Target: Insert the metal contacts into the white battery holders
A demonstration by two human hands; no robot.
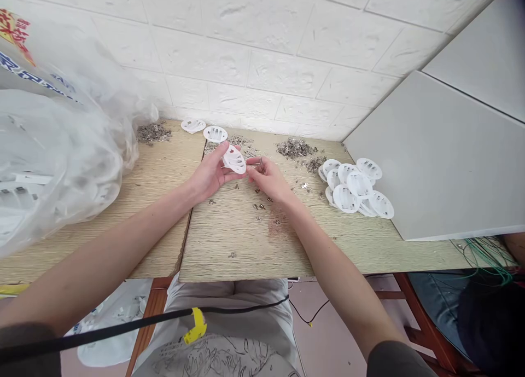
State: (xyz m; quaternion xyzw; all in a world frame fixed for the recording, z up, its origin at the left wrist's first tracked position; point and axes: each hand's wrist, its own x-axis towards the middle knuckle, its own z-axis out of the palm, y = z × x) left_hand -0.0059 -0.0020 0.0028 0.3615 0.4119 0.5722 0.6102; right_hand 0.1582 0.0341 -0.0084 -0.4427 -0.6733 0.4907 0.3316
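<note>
My left hand (211, 173) grips a round white plastic part (235, 160) with slots in it, tilted up above the wooden table. Close to its right edge is my right hand (267, 177), thumb and forefinger pinched together; what they hold, if anything, is too small to make out. Behind the hands lie scattered small metal clips (241, 143), with a denser heap of metal clips (294, 148) to the right. Several loose clips (261, 206) dot the wood in front. Two more white discs (215, 134) rest near the wall.
A pile of white discs (356, 186) sits on the right beside a grey panel (443, 158). At left bulges a clear plastic bag (61, 152) of white parts. A black cable (143, 326) crosses below the table edge (246, 276). Green wires (488, 256) lie at far right.
</note>
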